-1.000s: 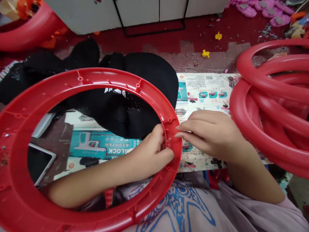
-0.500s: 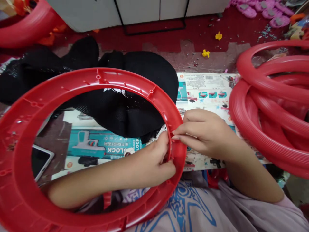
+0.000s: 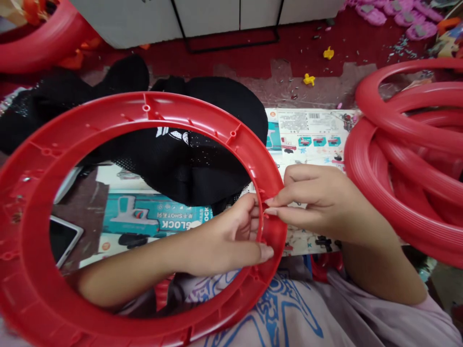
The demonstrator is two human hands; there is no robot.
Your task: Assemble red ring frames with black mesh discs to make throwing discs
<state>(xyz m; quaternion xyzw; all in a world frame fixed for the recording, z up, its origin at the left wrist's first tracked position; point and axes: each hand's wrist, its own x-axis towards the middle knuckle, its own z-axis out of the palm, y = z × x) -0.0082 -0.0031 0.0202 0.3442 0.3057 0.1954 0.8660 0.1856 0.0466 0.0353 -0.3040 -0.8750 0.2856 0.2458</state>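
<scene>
A large red plastic ring (image 3: 202,113) lies tilted across my lap, its hollow inner side with ribs and screw posts facing up. My left hand (image 3: 231,236) reaches through the ring's opening and grips its right side, thumb on the channel and the other fingers curled around the inner rim. On the same stretch of the channel, my right hand (image 3: 307,202) pinches with thumb and forefinger at a small spot by the inner rim. Whatever sits between those fingertips is too small to make out. Small metal parts (image 3: 26,179) show in the ring's left side.
Several red rings (image 3: 398,193) are stacked at the right. A black cap (image 3: 224,101) lies beyond the ring on printed cardboard (image 3: 307,125). A phone (image 3: 65,241) shows through the opening. Yellow pieces (image 3: 308,79) and pink parts (image 3: 408,17) lie on the floor before a white cabinet (image 3: 210,19).
The ring has shifted slightly right, and both hands have moved with it. My left thumb has stretched farther onto the channel, while my right hand keeps its pinch.
</scene>
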